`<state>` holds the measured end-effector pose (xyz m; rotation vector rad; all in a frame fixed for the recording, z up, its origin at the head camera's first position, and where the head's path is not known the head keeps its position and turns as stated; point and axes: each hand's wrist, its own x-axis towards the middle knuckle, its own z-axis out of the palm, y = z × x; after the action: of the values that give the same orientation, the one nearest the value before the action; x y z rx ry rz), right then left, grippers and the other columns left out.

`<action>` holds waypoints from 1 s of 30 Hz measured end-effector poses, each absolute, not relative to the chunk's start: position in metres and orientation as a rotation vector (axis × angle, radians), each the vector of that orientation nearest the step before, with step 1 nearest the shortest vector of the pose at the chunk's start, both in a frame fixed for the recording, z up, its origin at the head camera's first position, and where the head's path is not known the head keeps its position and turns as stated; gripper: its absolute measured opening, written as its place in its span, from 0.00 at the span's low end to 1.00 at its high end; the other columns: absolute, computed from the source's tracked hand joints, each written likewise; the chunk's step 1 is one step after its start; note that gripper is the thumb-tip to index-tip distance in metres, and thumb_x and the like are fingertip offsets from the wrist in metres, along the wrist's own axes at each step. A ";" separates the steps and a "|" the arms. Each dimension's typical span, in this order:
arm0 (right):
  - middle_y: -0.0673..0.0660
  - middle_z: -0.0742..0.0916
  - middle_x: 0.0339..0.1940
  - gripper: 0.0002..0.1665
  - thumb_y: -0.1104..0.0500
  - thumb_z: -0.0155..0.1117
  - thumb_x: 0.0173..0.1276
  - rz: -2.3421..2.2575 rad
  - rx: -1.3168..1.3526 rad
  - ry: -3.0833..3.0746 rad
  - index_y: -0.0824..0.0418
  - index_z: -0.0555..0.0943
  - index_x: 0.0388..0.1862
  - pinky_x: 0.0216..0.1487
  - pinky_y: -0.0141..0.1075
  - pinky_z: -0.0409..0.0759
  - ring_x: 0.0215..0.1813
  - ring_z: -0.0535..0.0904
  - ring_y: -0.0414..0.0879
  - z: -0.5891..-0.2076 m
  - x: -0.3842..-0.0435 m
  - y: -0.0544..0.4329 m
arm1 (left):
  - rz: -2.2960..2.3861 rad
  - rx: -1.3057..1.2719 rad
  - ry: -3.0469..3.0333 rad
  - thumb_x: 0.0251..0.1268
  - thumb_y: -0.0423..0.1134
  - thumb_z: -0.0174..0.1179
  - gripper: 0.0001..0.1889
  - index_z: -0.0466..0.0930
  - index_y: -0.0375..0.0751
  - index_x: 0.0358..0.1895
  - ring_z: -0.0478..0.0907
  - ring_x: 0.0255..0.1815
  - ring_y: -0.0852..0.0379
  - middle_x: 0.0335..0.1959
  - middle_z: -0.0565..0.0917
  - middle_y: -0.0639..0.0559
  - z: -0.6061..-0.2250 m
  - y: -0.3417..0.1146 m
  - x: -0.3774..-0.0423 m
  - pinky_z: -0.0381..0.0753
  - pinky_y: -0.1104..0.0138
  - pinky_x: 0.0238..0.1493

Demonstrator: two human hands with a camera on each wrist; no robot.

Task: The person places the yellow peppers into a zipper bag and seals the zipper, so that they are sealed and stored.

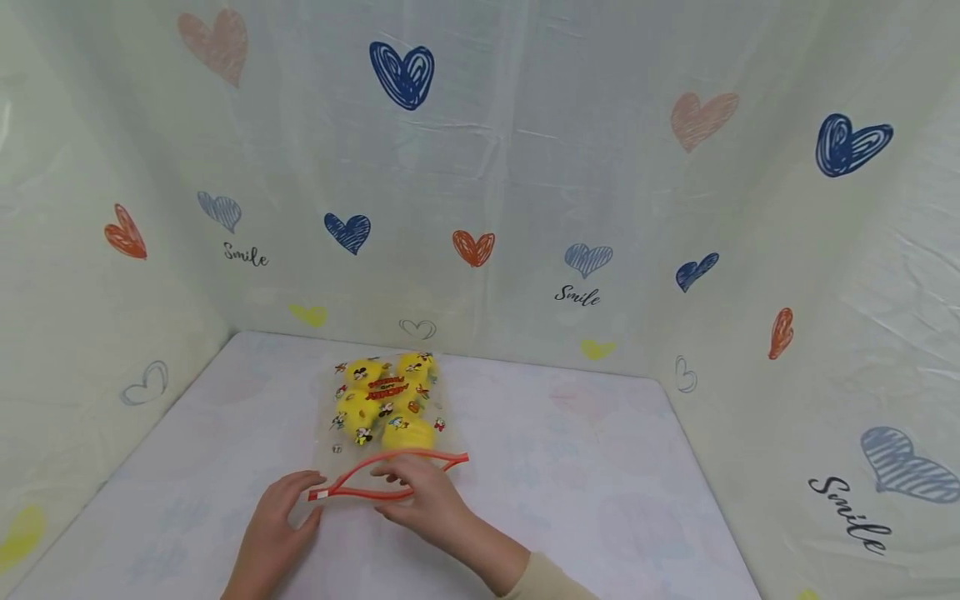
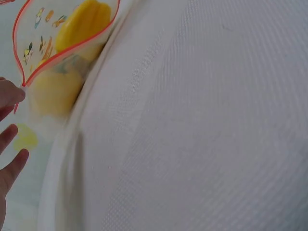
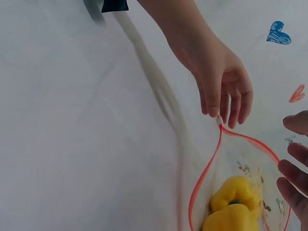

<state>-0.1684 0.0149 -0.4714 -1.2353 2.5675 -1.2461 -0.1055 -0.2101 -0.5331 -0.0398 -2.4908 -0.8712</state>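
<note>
A clear zip bag (image 1: 326, 454) printed with cartoon figures lies before me, holding several yellow bell peppers (image 1: 407, 432). Its red zip edge (image 3: 197, 188) bows apart into a wide mouth. My left hand (image 1: 277, 521) is at the left end of the zip; in the right wrist view its thumb and fingers (image 3: 211, 103) pinch beside the small white slider (image 3: 219, 120). My right hand (image 1: 427, 500) reaches over the bag's mouth, thumb and fingers apart. From the right wrist, its spread fingers (image 3: 293, 171) come up against the red edge.
The bag rests on a white cloth-covered table (image 1: 570, 475). Pale curtains (image 1: 517, 183) with printed hearts and "Smile" lettering stand behind it and on both sides.
</note>
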 end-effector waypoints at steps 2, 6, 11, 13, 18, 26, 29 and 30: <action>0.44 0.83 0.51 0.23 0.59 0.73 0.60 -1.273 -1.304 2.576 0.54 0.80 0.55 0.47 0.24 0.78 0.48 0.79 0.35 -0.470 -0.169 0.012 | -0.866 -0.028 -2.496 0.40 0.22 0.73 0.24 0.82 0.38 0.47 0.71 0.54 0.45 0.48 0.81 0.45 -0.533 -0.212 -0.106 0.68 0.51 0.53; 0.42 0.83 0.49 0.23 0.60 0.73 0.61 -1.322 -1.397 2.574 0.53 0.80 0.55 0.47 0.20 0.75 0.48 0.77 0.31 -0.469 -0.171 0.007 | -0.870 -0.014 -2.505 0.40 0.22 0.73 0.22 0.82 0.38 0.44 0.71 0.53 0.44 0.47 0.80 0.45 -0.534 -0.217 -0.107 0.70 0.46 0.51; 0.43 0.84 0.49 0.22 0.58 0.73 0.61 -1.261 -1.506 2.621 0.53 0.80 0.54 0.52 0.20 0.71 0.51 0.76 0.33 -0.468 -0.175 -0.002 | -0.804 -0.044 -2.508 0.38 0.24 0.76 0.22 0.83 0.40 0.42 0.72 0.52 0.45 0.47 0.80 0.46 -0.537 -0.222 -0.110 0.72 0.45 0.50; 0.43 0.84 0.49 0.22 0.57 0.73 0.60 -1.220 -1.531 2.638 0.53 0.81 0.54 0.54 0.19 0.70 0.53 0.75 0.33 -0.468 -0.177 -0.006 | -0.757 -0.071 -2.504 0.37 0.25 0.77 0.21 0.83 0.40 0.40 0.72 0.52 0.45 0.47 0.81 0.46 -0.537 -0.224 -0.112 0.72 0.46 0.51; 0.41 0.84 0.49 0.21 0.54 0.73 0.61 -1.098 -1.556 2.653 0.52 0.81 0.53 0.55 0.18 0.67 0.54 0.73 0.32 -0.470 -0.179 -0.018 | -0.662 -0.121 -2.511 0.36 0.27 0.78 0.19 0.84 0.41 0.37 0.73 0.52 0.44 0.47 0.83 0.46 -0.536 -0.229 -0.114 0.73 0.45 0.50; 0.39 0.84 0.47 0.20 0.50 0.72 0.61 -0.917 -1.445 2.680 0.51 0.83 0.52 0.54 0.21 0.67 0.52 0.73 0.30 -0.473 -0.181 -0.032 | -0.605 -0.224 -2.502 0.34 0.26 0.78 0.18 0.85 0.47 0.32 0.76 0.48 0.49 0.40 0.86 0.52 -0.536 -0.238 -0.118 0.75 0.50 0.48; 0.39 0.85 0.47 0.19 0.50 0.72 0.61 -0.873 -1.394 2.688 0.50 0.84 0.51 0.52 0.21 0.68 0.50 0.73 0.29 -0.476 -0.183 -0.036 | -0.572 -0.261 -2.485 0.33 0.27 0.79 0.18 0.86 0.49 0.31 0.78 0.44 0.53 0.37 0.86 0.57 -0.535 -0.241 -0.119 0.77 0.57 0.45; 0.39 0.85 0.46 0.19 0.50 0.73 0.61 -0.864 -1.384 2.692 0.50 0.84 0.51 0.51 0.21 0.68 0.49 0.73 0.29 -0.477 -0.183 -0.037 | -0.567 -0.280 -2.474 0.32 0.27 0.79 0.19 0.86 0.49 0.31 0.78 0.43 0.54 0.36 0.85 0.58 -0.535 -0.242 -0.119 0.77 0.59 0.44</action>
<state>-0.1833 -0.0373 -0.4768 -1.3837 2.6922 -0.8636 -0.1194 -0.2420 -0.5353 -0.2799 -2.4737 -0.5668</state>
